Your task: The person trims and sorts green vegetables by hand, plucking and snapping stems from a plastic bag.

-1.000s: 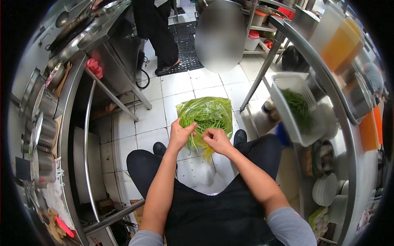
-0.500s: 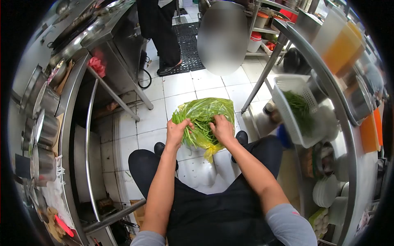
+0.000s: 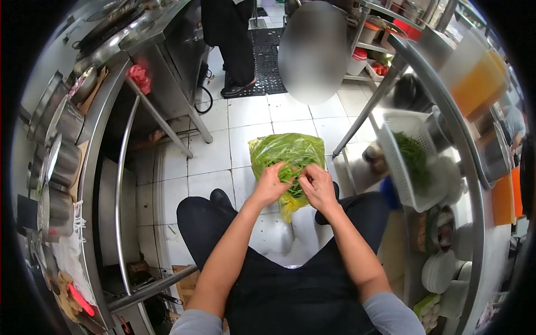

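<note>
Well off to the left of my grip, steel pots (image 3: 58, 162) are standing in a row beside a metal rail (image 3: 121, 195). Moving right, my left hand (image 3: 271, 184) is reaching in over the yellow-green plastic bag (image 3: 269, 146), fingers curling mostly closed around a few green stalks (image 3: 287, 174). The rest of the greens are lying under and between my hands, inside the bag, which is resting low between the knees, its bunched yellow end (image 3: 288, 209) pointing back toward me. Just beside the left, my right hand (image 3: 319, 187) is bending over the same stalks, thumb and fingers drawing nearly together; whether they are pinching a stalk or only touching, I'm not able to tell. Farther right of both grips, apart from them, a white perforated basket (image 3: 389, 135) is holding more loose greens (image 3: 412, 162).

I'm judging this as fine finger work on the stalks: the left is steadying a small bunch while the right is picking at it. The next move is calling for a light left hold, a precise right pinch, and fingertips staying free of the thin plastic.
</note>
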Demonstrator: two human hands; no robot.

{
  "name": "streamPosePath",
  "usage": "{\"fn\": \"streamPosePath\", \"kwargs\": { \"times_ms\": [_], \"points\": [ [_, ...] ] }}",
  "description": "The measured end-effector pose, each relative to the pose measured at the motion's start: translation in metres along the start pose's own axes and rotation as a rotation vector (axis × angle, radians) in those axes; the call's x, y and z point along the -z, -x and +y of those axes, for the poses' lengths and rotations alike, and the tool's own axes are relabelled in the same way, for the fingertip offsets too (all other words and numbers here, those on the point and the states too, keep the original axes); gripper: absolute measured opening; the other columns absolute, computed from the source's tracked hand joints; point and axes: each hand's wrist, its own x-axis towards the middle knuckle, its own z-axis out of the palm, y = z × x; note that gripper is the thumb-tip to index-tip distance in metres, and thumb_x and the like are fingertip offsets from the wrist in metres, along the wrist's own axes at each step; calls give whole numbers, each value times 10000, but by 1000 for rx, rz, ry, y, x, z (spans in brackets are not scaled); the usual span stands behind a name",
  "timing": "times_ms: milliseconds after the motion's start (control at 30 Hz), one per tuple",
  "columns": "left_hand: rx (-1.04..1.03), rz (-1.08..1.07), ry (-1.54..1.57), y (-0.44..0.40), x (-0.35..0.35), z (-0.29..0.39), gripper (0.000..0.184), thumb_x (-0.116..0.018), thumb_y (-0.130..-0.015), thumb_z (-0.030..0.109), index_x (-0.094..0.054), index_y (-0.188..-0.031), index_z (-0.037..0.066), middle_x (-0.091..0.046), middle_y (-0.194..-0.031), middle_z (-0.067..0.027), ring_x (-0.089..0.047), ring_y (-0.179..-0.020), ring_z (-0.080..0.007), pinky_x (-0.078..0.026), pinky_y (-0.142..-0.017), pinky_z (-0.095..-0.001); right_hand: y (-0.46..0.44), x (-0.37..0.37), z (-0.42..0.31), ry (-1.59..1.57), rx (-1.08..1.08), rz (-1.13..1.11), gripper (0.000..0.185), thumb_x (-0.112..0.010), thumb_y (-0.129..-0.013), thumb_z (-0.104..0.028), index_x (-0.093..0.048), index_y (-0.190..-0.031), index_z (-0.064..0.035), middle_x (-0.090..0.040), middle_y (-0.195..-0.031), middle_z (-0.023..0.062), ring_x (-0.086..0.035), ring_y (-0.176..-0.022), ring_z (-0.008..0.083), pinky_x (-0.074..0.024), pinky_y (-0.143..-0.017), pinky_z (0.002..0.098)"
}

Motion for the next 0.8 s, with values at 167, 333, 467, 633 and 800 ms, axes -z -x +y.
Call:
{"fn": "streamPosePath", "kwargs": {
  "times_ms": [167,333,467,633,800],
  "points": [
    [-17,-7,-51,9,8,15,232,-676,-795,59,-644,-1009,-22,-679,-860,-122,-580,-753,-144,-490,-735,-312,-4,1,8,62,25,-53,139,-604,-805,-155,-630,-803,-18,-601,-783,153,-610,-750,342,-495,-676,425],
    [111,-109,-74,13,19,16,293,-676,-781,63,-635,-1053,-36,-682,-830,-173,-615,-709,-197,-504,-713,-339,-10,-5,13,7,139,-94,161,-604,-812,-163,-667,-858,-22,-618,-798,150,-624,-765,344,-508,-701,428],
    [201,-137,-93,11,29,24,280,-685,-786,64,-640,-1040,-43,-691,-793,-122,-592,-680,-147,-504,-667,-323,-14,-4,9,29,172,-223,162,-602,-813,-168,-664,-839,-20,-622,-803,153,-625,-770,349,-509,-701,434],
    [286,-108,134,8,30,16,212,-716,-802,76,-654,-961,-49,-688,-802,-69,-586,-657,-107,-496,-603,-278,-18,-16,18,144,143,-249,167,-614,-808,-190,-662,-822,-30,-612,-792,154,-619,-766,351,-501,-675,440],
    [302,3,364,6,38,13,137,-666,-848,62,-611,-939,-24,-679,-797,-92,-606,-606,-131,-513,-562,-282,-21,-21,38,46,-30,-57,177,-641,-808,-208,-671,-834,-35,-605,-771,145,-615,-775,362,-498,-672,432]
  ]
}}
